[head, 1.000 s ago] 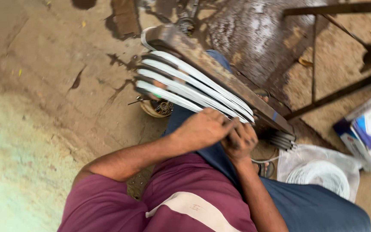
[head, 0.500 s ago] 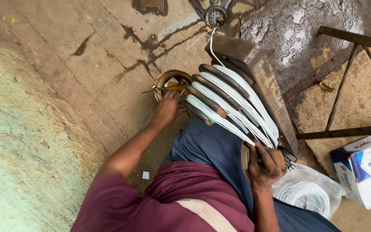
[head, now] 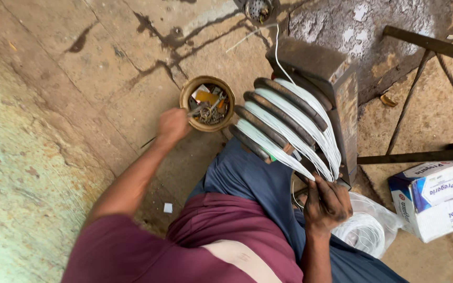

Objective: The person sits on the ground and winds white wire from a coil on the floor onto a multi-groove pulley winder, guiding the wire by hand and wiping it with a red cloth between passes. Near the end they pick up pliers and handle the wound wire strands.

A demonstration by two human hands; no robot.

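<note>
Reaching your left hand into the bowl, fingers closed on something, right hand clamped on the coils, you risked them slipping loose.

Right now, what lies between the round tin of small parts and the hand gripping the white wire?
In the head view, the dark curved formers wound with white wire lie between the tin and the right hand.

Workshop: cracked concrete floor, wire-winding former, parts bowl.

blue-white carton right | clear bag of white wire beside it | paper scrap on floor
</note>
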